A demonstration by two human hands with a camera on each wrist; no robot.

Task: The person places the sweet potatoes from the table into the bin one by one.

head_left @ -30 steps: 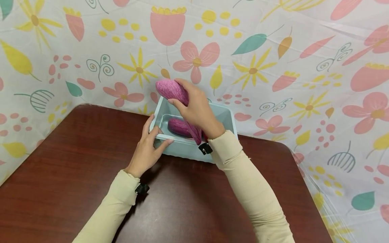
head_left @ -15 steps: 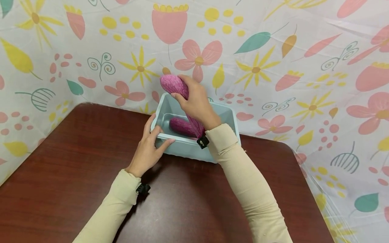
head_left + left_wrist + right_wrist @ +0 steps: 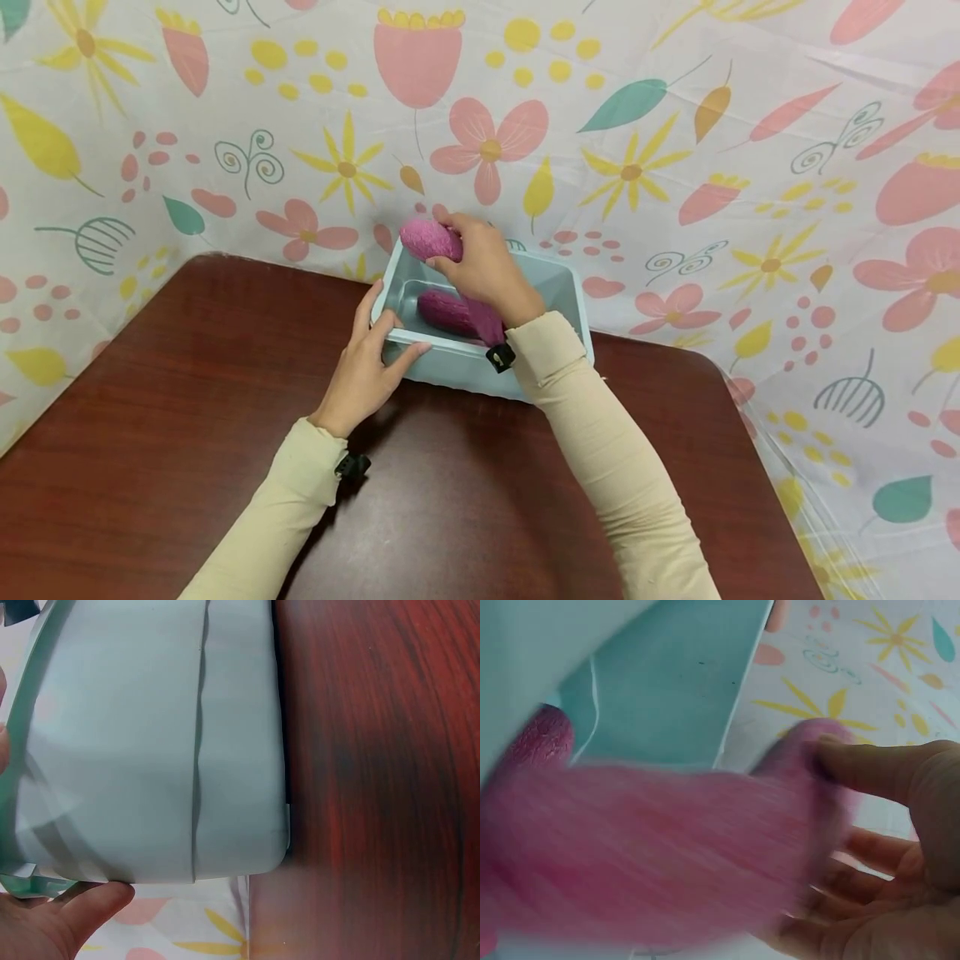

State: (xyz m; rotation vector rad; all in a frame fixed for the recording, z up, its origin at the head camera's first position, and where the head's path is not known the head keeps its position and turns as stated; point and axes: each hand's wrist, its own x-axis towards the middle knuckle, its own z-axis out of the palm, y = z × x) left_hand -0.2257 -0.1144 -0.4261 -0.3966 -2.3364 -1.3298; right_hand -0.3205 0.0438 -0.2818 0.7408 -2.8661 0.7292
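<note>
My right hand (image 3: 487,262) grips a long pink-purple sweet potato (image 3: 431,240) with wrinkled skin, thumb on the near side. It is held tilted over a pale blue plastic bin (image 3: 450,365), its lighter end up at the left and the other end down toward the bin's front wall. Blurred, the same sweet potato (image 3: 637,855) fills much of the right wrist view. A darker purple sweet potato (image 3: 442,311) lies inside the bin, partly hidden behind the held one. My left hand (image 3: 358,375) holds the bin's front left corner, fingers over the rim and thumb along the front.
The bin stands at the back of a dark brown wooden table (image 3: 187,433), against a white flower-printed cloth (image 3: 645,50). Cuffs of cream sleeves (image 3: 551,342) carry small black wrist devices (image 3: 352,467).
My right hand rises slightly, then lowers the sweet potato toward the bin, ending a little farther right than before. The left hand stays on the corner.
</note>
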